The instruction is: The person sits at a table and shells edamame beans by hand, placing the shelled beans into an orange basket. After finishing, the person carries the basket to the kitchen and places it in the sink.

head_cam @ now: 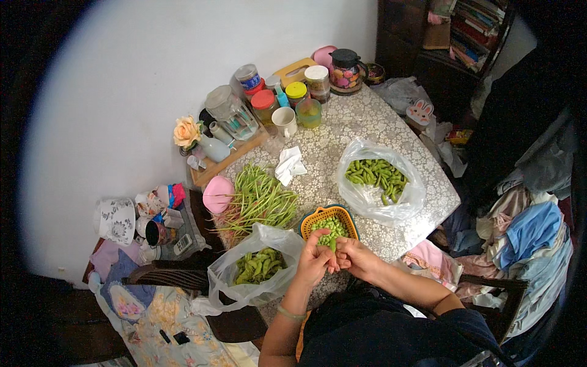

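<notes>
Between my left hand and my right hand is a green soybean pod, pinched by the fingers of both. Just beyond it stands an orange plastic basket holding shelled green beans; my fingertips overlap its near side. To the left, an open clear plastic bag contains pods. Farther off on the right, another open plastic bag has more green pods spread inside. Whether the held pod is split cannot be made out.
A heap of leafy green stems lies left of the basket, beside a pink bowl. A crumpled tissue rests behind. Jars, a white mug and a thermal jug line the table's wall side. Clothes are piled right.
</notes>
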`<state>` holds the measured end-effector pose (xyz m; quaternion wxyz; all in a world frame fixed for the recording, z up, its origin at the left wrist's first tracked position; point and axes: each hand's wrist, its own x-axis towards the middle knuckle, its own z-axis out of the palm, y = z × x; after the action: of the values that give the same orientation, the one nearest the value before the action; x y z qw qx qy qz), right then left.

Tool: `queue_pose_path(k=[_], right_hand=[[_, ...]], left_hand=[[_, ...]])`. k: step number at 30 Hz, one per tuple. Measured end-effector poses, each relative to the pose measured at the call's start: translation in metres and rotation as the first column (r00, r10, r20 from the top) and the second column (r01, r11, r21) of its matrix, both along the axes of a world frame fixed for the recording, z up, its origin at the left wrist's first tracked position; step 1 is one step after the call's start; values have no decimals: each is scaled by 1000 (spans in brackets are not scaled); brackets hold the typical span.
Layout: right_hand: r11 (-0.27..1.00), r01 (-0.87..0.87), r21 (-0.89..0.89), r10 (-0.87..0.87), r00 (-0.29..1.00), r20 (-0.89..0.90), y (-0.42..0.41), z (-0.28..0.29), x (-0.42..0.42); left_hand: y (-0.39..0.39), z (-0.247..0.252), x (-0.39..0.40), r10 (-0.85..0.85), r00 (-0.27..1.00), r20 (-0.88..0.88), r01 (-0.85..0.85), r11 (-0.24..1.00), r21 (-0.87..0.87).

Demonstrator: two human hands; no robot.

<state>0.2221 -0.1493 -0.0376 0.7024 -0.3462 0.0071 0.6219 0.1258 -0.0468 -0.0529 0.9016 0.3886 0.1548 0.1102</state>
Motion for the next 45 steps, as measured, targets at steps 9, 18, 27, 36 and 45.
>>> queue_pose_path(k=[9,18,27,36,45], right_hand=[[949,247,-196,-163,916,366,0,-20,-6],[929,352,-113,-281,870,405,7,-37,-17],[973,224,-52,-39,381,924,2,-48,8],[986,-82,-145,165,370,914,-5,-17,40],[975,-144,-169,212,380,900,-6,-19,41]], left_hand=[[-18,-10,8,401,907,126,-57,-181,982],[-24,-21,18,514,846,-142,99,110,989],[-15,-30,12,404,840,-362,-36,708,706],[-7,-9,7,266,936,-231,78,483,872],[-8,-22,0,144,958,-249,78,702,708]])
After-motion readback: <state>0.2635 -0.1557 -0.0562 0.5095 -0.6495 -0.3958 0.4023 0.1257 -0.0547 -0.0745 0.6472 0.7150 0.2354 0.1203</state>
